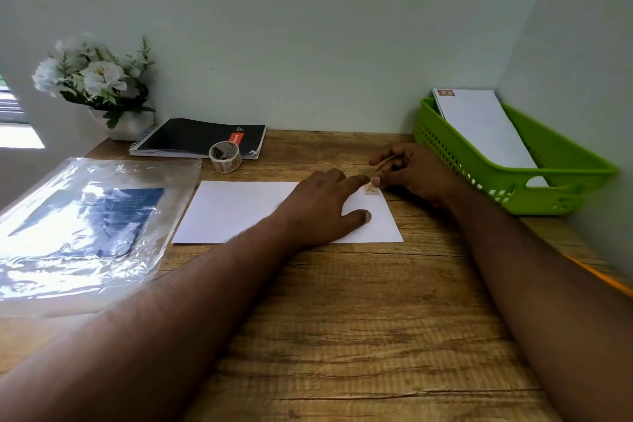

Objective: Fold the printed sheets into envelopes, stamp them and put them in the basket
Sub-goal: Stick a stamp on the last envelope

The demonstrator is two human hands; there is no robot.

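Observation:
A white folded envelope [236, 212] lies flat on the wooden desk [342, 319]. My left hand [322, 205] rests flat on its right half, with the index finger stretched to the top right corner. There a small brown stamp [370, 189] sits on the envelope. My right hand [414, 175] pinches the stamp's edge with thumb and fingertip, and a thin strip sticks up between its fingers. A roll of stamp tape [225, 156] stands behind the envelope. The green basket [548, 195] at the right holds one stamped envelope [486, 127] leaning inside.
A clear plastic sleeve [85, 226] with a blue printed sheet lies at the left. A black spiral notebook [191, 137] and a pot of white flowers [99, 86] stand at the back left. Walls close the back and right sides.

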